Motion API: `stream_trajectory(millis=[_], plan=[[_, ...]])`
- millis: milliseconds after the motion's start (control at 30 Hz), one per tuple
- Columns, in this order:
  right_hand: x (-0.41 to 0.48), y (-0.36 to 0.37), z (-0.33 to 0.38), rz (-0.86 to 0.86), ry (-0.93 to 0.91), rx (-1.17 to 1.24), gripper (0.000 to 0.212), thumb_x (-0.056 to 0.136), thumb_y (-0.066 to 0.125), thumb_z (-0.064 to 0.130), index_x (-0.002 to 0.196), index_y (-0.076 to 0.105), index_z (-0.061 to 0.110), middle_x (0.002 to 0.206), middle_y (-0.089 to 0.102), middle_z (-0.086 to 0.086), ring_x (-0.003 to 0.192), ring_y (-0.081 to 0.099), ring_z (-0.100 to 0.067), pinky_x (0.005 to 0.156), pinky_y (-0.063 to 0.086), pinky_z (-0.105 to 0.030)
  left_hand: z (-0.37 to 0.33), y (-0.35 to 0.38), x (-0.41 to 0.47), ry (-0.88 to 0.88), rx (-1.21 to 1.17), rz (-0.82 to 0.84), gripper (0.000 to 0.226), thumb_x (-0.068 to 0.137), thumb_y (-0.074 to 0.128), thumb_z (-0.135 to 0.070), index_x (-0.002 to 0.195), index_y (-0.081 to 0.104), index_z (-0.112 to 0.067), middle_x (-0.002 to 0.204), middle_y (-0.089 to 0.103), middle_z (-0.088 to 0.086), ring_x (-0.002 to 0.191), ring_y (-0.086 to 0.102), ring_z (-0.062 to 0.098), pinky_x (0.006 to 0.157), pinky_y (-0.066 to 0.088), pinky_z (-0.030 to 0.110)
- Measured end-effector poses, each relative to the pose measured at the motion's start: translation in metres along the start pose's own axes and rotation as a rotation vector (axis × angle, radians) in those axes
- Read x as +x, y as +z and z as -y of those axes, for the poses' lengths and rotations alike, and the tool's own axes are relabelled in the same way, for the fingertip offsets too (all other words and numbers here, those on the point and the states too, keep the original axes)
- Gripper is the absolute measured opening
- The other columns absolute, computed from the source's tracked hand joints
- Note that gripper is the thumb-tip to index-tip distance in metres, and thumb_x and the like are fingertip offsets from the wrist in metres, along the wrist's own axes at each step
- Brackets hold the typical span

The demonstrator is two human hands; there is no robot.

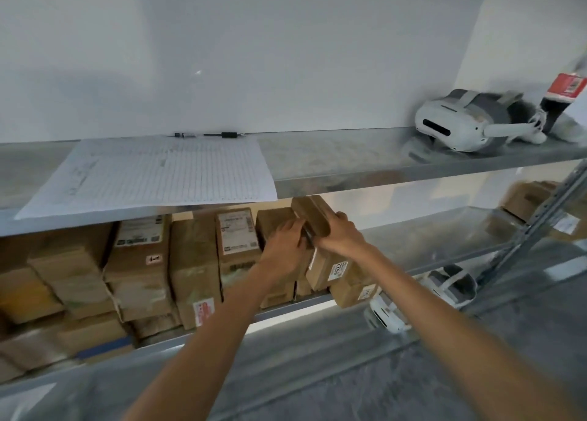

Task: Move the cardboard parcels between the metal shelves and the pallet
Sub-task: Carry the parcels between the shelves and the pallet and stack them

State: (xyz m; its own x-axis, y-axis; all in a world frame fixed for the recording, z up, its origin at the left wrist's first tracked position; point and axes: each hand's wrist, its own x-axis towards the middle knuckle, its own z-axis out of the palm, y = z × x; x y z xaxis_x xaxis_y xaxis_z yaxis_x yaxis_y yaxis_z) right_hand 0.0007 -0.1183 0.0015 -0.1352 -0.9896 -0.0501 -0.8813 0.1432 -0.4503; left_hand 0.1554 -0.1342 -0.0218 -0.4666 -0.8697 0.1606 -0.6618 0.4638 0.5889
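Several brown cardboard parcels stand packed in a row on the middle metal shelf. My right hand grips a small flat brown parcel tilted at the right end of the row, just under the top shelf's edge. My left hand lies with its fingers against the upright parcel beside it. Below my hands sit more small parcels with white number labels. No pallet is in view.
The top shelf carries a lined paper sheet, two pens, a white headset and a red-labelled item. A second headset lies lower right. More parcels sit far right behind a slanted metal brace.
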Motion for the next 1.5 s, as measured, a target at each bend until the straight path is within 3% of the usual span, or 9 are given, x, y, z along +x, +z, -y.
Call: stream_trajectory(millis=[233, 367, 667, 800, 933, 1067, 1200, 1333, 1500], plan=[[-0.002, -0.039, -0.047, -0.109, -0.035, 0.307, 0.072, 0.083, 0.062, 0.039, 0.144, 0.024, 0.041, 0.123, 0.043, -0.001, 0.103, 0.056, -0.021, 0.082, 0.053, -0.032, -0.009, 0.003, 0.002, -0.081, 0.075, -0.067, 0.035, 0.097, 0.045, -0.021, 0.132, 0.047, -0.022, 0.133, 0.050, 0.005, 0.125, 0.044, 0.025, 0.106, 0.039, 0.042], [-0.019, -0.056, -0.074, -0.094, -0.012, 0.699, 0.061, 0.089, 0.061, 0.026, 0.143, 0.034, 0.032, 0.126, 0.050, 0.000, 0.099, 0.060, -0.018, 0.071, 0.050, -0.022, -0.047, 0.013, -0.007, -0.104, -0.143, -0.206, 0.042, 0.099, 0.048, -0.023, 0.140, 0.041, -0.027, 0.148, 0.033, 0.003, 0.135, 0.034, 0.020, 0.106, 0.033, 0.029], [-0.094, -0.068, -0.139, 0.033, 0.017, 1.117, 0.049, 0.093, 0.054, 0.032, 0.138, 0.038, 0.040, 0.127, 0.058, -0.003, 0.104, 0.062, -0.024, 0.077, 0.055, -0.037, -0.143, 0.068, -0.040, -0.091, -0.504, -0.350, 0.056, 0.089, 0.066, -0.032, 0.130, 0.035, -0.053, 0.159, -0.001, -0.015, 0.146, 0.013, 0.018, 0.112, 0.037, 0.047], [-0.130, -0.068, -0.158, 0.124, -0.135, 1.077, 0.054, 0.095, 0.050, 0.036, 0.143, 0.028, 0.042, 0.138, 0.050, 0.005, 0.114, 0.057, -0.019, 0.084, 0.054, -0.035, -0.172, 0.085, -0.073, -0.113, -0.735, -0.356, 0.053, 0.090, 0.066, -0.021, 0.134, 0.043, -0.039, 0.156, 0.008, -0.017, 0.137, 0.030, 0.014, 0.099, 0.050, 0.035], [-0.159, -0.076, -0.150, 0.150, -0.372, 0.870, 0.057, 0.100, 0.041, 0.023, 0.146, 0.016, 0.045, 0.154, 0.016, 0.017, 0.135, 0.030, -0.005, 0.097, 0.043, -0.016, -0.187, 0.088, -0.109, -0.150, -0.755, -0.433, 0.050, 0.090, 0.064, -0.017, 0.135, 0.046, -0.032, 0.157, 0.008, -0.015, 0.136, 0.031, 0.013, 0.102, 0.048, 0.035], [-0.179, -0.088, -0.122, 0.242, -0.532, 0.780, 0.056, 0.098, 0.043, 0.006, 0.141, 0.030, 0.038, 0.140, 0.017, 0.031, 0.116, 0.026, 0.028, 0.081, 0.041, -0.003, -0.185, 0.079, -0.143, -0.175, -0.704, -0.557, 0.060, 0.087, 0.067, -0.031, 0.140, 0.039, -0.037, 0.157, 0.006, -0.019, 0.140, 0.029, 0.016, 0.104, 0.046, 0.043], [-0.198, -0.078, -0.077, 0.116, -0.680, 0.632, 0.062, 0.094, 0.054, 0.009, 0.144, 0.029, 0.036, 0.157, 0.007, 0.007, 0.132, 0.018, 0.013, 0.093, 0.039, -0.004, -0.176, 0.055, -0.181, -0.167, -0.617, -0.663, 0.065, 0.088, 0.063, -0.039, 0.142, 0.028, -0.044, 0.155, 0.004, -0.024, 0.139, 0.026, 0.012, 0.106, 0.044, 0.033], [-0.219, -0.049, -0.025, 0.007, -0.837, 0.639, 0.053, 0.095, 0.054, 0.017, 0.144, 0.036, 0.027, 0.157, -0.003, 0.019, 0.142, 0.007, 0.003, 0.101, 0.043, -0.018, -0.154, 0.021, -0.225, -0.146, -0.521, -0.762, 0.063, 0.093, 0.060, -0.033, 0.144, 0.025, -0.047, 0.156, -0.001, -0.026, 0.140, 0.022, 0.003, 0.104, 0.041, 0.021], [-0.253, -0.019, 0.062, 0.090, -0.982, 0.709, 0.051, 0.094, 0.055, 0.016, 0.143, 0.039, 0.022, 0.158, 0.002, 0.017, 0.142, 0.006, 0.004, 0.094, 0.037, -0.003, -0.131, -0.036, -0.301, -0.130, -0.382, -0.917, 0.063, 0.094, 0.059, -0.026, 0.148, 0.026, -0.030, 0.159, -0.002, -0.018, 0.136, 0.018, -0.015, 0.098, 0.039, 0.008]])
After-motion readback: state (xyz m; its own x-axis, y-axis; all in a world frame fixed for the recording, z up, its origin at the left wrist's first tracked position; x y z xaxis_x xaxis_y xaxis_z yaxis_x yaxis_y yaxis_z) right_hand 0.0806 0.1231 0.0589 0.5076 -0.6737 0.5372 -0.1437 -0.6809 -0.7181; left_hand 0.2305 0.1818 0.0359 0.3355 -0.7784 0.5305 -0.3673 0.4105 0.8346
